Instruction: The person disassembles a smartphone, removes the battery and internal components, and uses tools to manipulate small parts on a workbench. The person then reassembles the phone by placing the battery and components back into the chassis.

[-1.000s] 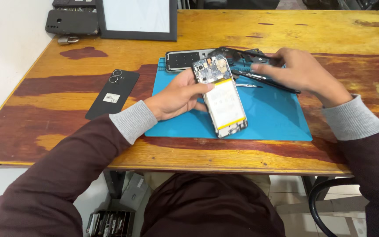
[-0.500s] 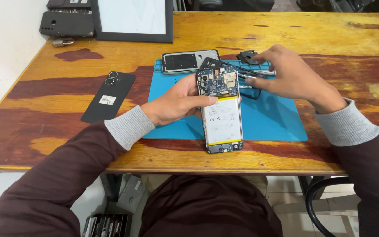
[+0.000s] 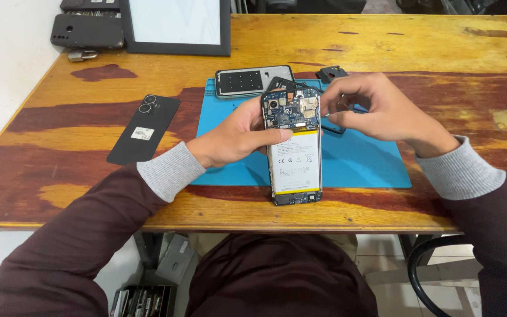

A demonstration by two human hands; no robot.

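Maroon sleeves, grey ribbed cuffs

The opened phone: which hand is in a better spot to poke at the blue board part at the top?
Probably the right hand. Its fingers are curled beside the opened phone, next to the blue circuit board. The left hand grips the phone's side, keeping it steady.

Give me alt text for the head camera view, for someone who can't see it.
A person's left hand holds an opened smartphone, battery and circuit board exposed, above a blue repair mat on a worn wooden table. The right hand pinches at the phone's top edge; a black back cover lies to the left.
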